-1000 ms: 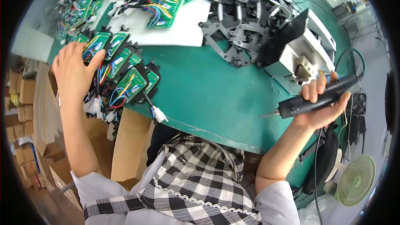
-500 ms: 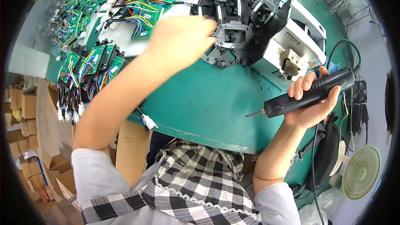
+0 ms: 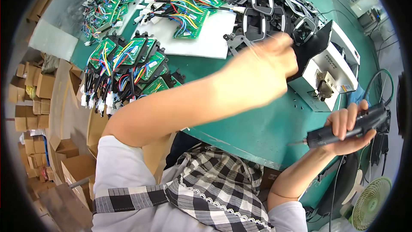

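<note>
The right hand [image 3: 347, 131] is wrapped around a black electric screwdriver [image 3: 343, 128] at the near right edge of the green table [image 3: 240, 124], its bit pointed left; the left hand [image 3: 262, 75], blurred, is seen over the table's middle, reached toward a black plastic frame [image 3: 315, 47] lying against a white screw feeder [image 3: 330, 75], though whether its fingers are pinched on the frame cannot be told. A heap of black frames [image 3: 266, 6] is spread at the far side; green circuit boards [image 3: 128, 66] with coloured wires are laid to the left; a white foam sheet [image 3: 201, 38] is seen between them.
</note>
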Demonstrator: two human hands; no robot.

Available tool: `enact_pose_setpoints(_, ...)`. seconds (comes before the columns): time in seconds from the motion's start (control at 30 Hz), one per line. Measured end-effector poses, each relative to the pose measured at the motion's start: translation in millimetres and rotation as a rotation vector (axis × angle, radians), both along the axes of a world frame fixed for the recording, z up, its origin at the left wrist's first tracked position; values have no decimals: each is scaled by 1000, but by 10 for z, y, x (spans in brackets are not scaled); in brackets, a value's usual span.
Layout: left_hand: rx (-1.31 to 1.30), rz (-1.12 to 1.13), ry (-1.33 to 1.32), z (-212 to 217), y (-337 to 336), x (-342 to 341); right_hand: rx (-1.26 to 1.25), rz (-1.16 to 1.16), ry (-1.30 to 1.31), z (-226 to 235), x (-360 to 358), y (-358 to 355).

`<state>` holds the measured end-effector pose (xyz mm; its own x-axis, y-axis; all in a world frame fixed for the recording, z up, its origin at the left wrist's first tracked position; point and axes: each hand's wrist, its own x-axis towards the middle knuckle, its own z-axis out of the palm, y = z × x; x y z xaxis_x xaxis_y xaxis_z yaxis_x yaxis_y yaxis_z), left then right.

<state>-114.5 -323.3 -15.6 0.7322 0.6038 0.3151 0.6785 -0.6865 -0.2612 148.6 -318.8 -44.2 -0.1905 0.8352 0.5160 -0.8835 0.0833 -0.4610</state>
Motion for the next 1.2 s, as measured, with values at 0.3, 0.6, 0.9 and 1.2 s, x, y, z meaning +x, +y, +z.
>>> enact_pose_setpoints(0.3,-152,-233,-163,-663,-477,346,119,66,61,-37,126,54)
enact_pose_setpoints(0.6,-484,-164,-254,-866,-678,78,122,77,57,-51,11,50)
enact_pose_setpoints(0.9,-231,839,-134,-139,613,-1775,108,74,34,-56,35,49)
enact_pose_setpoints(1.2,267,639,-109,199,424,-1616,81,31,30,-89,56,51)
